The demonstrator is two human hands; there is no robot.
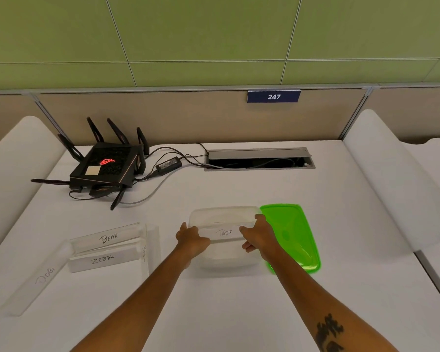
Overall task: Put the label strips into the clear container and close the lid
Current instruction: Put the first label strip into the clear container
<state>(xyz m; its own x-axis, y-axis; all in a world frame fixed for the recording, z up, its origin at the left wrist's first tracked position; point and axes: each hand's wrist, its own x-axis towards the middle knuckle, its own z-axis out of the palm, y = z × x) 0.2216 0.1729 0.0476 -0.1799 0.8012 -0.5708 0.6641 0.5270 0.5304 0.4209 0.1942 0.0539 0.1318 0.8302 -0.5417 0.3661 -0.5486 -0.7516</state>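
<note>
A clear container stands open on the white table, its green lid lying flat just to its right. A strip marked TIGER spans the container, held at its left end by my left hand and at its right end by my right hand. To the left lie several other clear strips: BEAR, ZEBRA, DOG and a narrow upright one whose writing I cannot read.
A black router with antennas, its power brick and cables sit at the back left. An open cable hatch is set in the table behind the container. White dividers flank both sides.
</note>
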